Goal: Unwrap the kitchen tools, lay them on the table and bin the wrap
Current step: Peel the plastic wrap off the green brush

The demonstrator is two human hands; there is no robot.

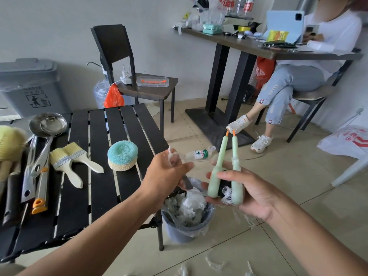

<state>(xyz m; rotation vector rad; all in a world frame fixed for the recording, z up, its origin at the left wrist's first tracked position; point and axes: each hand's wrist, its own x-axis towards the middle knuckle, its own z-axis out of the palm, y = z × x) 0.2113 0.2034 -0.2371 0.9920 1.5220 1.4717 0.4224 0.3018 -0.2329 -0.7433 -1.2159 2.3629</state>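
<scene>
My right hand grips two pale green tool handles with orange loops at their far ends, their lower ends still bound in clear wrap. My left hand pinches a strip of clear wrap pulled off to the left. Both hands hover over a small grey bin stuffed with crumpled wrap. The black slatted table at left holds two ladles, two pastry brushes, a teal and yellow scourer stack and several long tools.
A plastic bottle lies on the tiled floor. A dark chair, a grey waste bin and a dark desk with a seated person stand behind. Wrap scraps litter the floor near me.
</scene>
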